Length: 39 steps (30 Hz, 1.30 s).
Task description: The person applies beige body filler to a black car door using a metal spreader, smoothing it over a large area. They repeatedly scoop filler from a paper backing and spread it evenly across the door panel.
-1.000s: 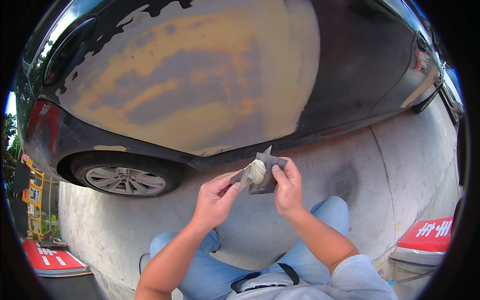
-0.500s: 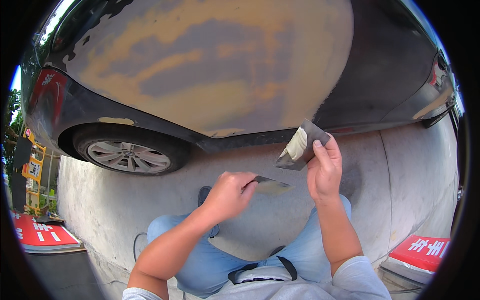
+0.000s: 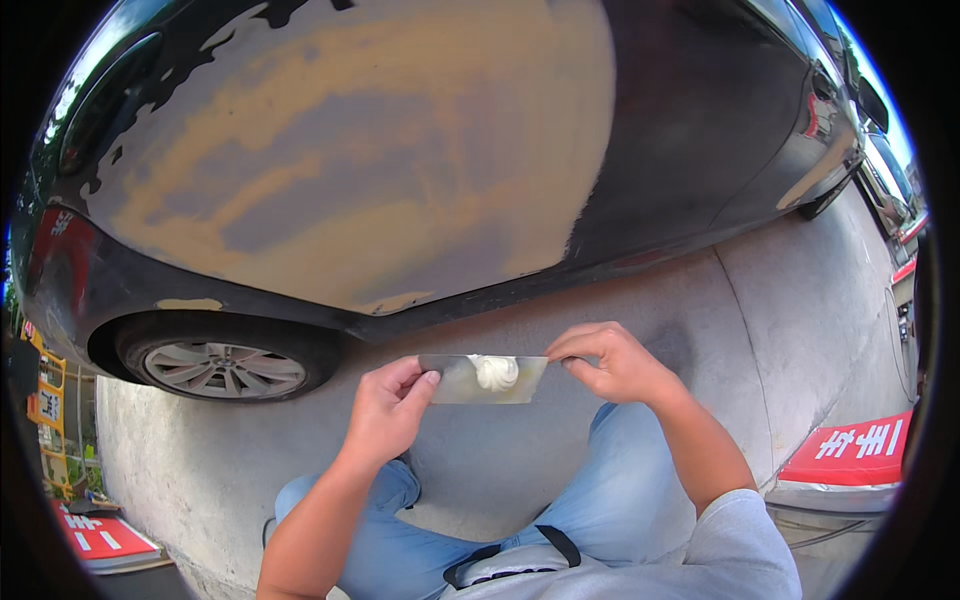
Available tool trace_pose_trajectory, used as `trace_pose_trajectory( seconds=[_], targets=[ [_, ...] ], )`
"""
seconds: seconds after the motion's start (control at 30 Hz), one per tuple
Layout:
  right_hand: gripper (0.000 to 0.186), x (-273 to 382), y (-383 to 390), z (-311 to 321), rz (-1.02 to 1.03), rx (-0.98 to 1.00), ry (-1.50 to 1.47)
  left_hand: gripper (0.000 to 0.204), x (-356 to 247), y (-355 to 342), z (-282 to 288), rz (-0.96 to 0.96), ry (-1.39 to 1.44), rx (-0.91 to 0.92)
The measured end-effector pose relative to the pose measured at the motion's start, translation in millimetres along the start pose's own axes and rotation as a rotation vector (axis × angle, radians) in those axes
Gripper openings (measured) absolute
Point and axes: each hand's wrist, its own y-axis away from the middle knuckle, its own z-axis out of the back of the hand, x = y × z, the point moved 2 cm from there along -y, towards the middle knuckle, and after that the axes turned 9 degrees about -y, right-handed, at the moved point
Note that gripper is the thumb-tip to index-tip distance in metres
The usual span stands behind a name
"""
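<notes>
Left hand (image 3: pixel 386 408) pinches left end of putty spreader (image 3: pixel 455 386); cream putty (image 3: pixel 497 374) on spreader's face. Right hand (image 3: pixel 622 366) at spreader's right end; cannot tell grip.

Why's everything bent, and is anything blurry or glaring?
In the head view, the fisheye lens curves the car and blackens the corners; there too, bright sky pales near the upper-right rim, while left hand, right hand and pale paste look fairly clear.
</notes>
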Motion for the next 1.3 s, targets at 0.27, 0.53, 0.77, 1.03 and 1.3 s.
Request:
trace_pose_trajectory(
  seconds=[0.27, 0.53, 0.77, 1.03, 1.3],
  targets=[
    [0.031, 24, -24, -22, 0.195, -0.013, -0.666, 0.014, -3, -13, -10, 0.029, 0.017, 0.065],
    [0.032, -22, 5, -1, 0.046, 0.149, -0.244, 0.015, 7, -13, -8, 0.068, 0.072, 0.046],
    [0.033, -26, -13, -4, -0.018, -0.123, -0.535, 0.017, 8, -13, -13, 0.088, 0.207, 0.074],
    [0.035, -15, -8, -27, 0.095, 0.022, -0.586, 0.019, 3, -13, -15, 0.116, 0.130, 0.019],
    [0.015, -60, 12, -2, -0.405, -0.245, -0.654, 0.019, 14, -2, -19, 0.114, 0.186, 0.272]
  ],
)
